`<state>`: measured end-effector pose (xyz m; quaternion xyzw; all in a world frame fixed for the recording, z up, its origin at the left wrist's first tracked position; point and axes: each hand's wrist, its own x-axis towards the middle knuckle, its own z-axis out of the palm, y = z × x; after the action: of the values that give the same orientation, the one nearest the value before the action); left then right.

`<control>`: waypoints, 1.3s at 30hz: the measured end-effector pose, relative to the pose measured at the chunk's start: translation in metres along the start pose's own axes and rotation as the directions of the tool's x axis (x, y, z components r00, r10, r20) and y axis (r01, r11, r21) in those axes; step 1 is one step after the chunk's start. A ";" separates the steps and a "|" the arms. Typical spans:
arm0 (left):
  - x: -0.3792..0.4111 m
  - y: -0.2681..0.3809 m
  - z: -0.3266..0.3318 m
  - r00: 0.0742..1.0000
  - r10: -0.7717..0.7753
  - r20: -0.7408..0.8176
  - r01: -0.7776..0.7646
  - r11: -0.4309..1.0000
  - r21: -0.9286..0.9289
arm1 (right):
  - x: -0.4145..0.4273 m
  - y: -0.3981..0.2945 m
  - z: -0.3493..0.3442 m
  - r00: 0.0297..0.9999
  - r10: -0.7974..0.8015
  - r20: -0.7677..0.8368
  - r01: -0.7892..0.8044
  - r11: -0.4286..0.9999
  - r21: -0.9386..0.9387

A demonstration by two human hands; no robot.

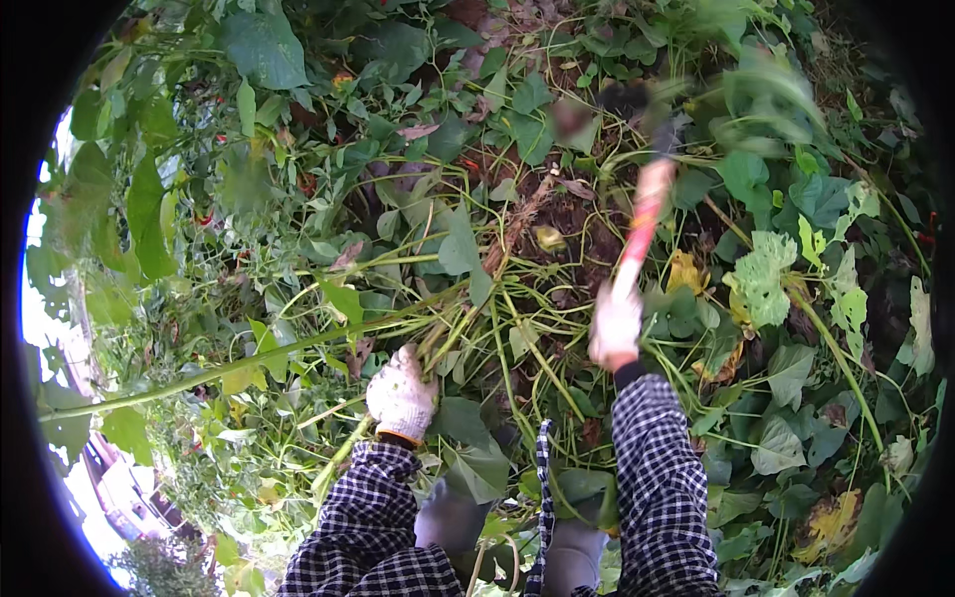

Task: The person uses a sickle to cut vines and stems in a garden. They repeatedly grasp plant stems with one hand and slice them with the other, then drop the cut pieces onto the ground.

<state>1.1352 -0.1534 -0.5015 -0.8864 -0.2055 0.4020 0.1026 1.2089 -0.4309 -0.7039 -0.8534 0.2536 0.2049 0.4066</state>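
Note:
My left hand (403, 395), in a whitish knitted glove, is closed around a bundle of green vine stems (448, 336) low at the centre left. A gloved right hand (618, 324), mine, grips the light end of a tool's handle (645, 216), which has a red part. The tool reaches up and away from me; its dark far end (660, 123) is blurred, so its kind cannot be told. Between the hands, stems spread from a brown, fibrous stalk (518, 227) over dark soil (597, 239).
Dense broad-leaved vines surround both hands. A long thick stem (224, 369) crosses the left side. Small red fruits, seemingly peppers, show among leaves at the left. Insect-eaten leaves (765, 280) stand at the right. My boots (451, 519) are at the bottom, with a checked cloth strap (545, 492) hanging between them.

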 end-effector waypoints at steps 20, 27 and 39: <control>0.007 -0.009 0.007 0.993 0.094 0.077 -0.099 0.993 0.065 | 0.094 -0.165 -0.065 0.985 0.150 -0.081 0.074 0.056 0.996; -0.001 0.006 0.000 0.998 0.061 0.032 -0.064 0.994 0.085 | 0.011 -0.050 -0.036 0.991 0.123 0.056 -0.135 0.881 0.453; 0.015 0.013 -0.027 0.975 0.189 0.116 -0.185 0.982 -0.043 | -0.048 -0.019 -0.006 0.684 0.299 0.665 -0.650 0.662 0.372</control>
<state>1.1679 -0.1586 -0.4983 -0.8775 -0.1333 0.4591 0.0378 1.1833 -0.4131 -0.6628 -0.4856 0.3993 0.4564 0.6296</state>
